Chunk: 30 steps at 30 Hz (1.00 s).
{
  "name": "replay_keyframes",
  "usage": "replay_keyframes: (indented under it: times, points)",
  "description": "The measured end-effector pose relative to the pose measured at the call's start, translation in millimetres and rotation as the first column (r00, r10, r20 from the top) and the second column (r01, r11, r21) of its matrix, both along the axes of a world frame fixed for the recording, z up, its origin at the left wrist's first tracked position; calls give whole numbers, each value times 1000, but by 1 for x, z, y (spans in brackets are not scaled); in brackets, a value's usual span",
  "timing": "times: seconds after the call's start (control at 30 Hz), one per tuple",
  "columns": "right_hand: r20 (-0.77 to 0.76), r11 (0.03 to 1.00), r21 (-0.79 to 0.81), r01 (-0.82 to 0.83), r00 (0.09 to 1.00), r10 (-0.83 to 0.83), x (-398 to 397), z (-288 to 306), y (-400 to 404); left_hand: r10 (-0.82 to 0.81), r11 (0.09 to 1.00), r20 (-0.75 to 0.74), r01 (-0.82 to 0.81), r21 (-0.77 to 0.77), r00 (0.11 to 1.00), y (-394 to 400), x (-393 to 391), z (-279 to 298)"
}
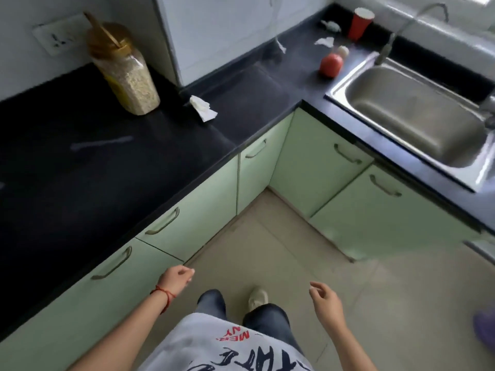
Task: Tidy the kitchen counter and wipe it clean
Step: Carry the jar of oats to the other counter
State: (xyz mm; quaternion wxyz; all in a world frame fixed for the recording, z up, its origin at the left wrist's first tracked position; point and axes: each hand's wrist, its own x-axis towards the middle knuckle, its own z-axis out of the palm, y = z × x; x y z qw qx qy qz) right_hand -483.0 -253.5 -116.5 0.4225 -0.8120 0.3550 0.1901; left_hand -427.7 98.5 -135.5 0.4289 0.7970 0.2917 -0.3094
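Note:
The black L-shaped counter runs from the left round to the sink at the right. On it stand a clear jar of grain with a gold lid, a crumpled white tissue, a red round object, a small white thing behind it, another crumpled tissue, a red cup and a grey crumpled item. My left hand hangs low in front of the cabinets, fingers loosely curled, empty. My right hand hovers over the floor, fingers apart, empty.
A steel sink with a tap is set in the right counter. Pale green cabinet doors with handles line the front. A wall socket sits at the upper left. A purple object lies on the floor at the right.

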Motion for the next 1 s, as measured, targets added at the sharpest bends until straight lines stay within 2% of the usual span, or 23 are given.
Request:
replay_keyframes:
  times: [0.1, 0.17, 0.37, 0.5, 0.67, 0.83, 0.9, 1.0]
  points:
    - [9, 991, -47, -128, 992, 128, 71, 12, -21, 160, 987, -7, -160, 16, 987, -7, -5, 1]
    - [22, 987, -40, -158, 987, 158, 110, 15, -22, 248, 969, -20, -247, 18, 969, -9, -7, 2]
    - [42, 960, 10, -280, 959, 280, 199, 7, 8, 451, 892, -24, -451, 16, 892, -11, 12, 0]
    - [97, 927, 48, -371, 926, 365, 241, 15, 46, 435, 901, 90, -433, -36, 896, -10, 52, 14]
    - [295, 868, 88, -489, 845, 446, 298, 64, 104, 336, 942, 275, -318, -109, 901, -19, 122, 66]
    - [459, 803, 193, -563, 775, 434, 358, 106, 160, 387, 920, 464, -301, -252, 796, -3, 191, 123]
    - [485, 755, 214, -619, 738, 468, 383, 117, 185, 424, 905, 516, -342, -252, 744, 17, 219, 138]
    - [516, 712, 212, -669, 695, 500, 423, 125, 221, 424, 897, 591, -410, -167, 686, 47, 258, 149]
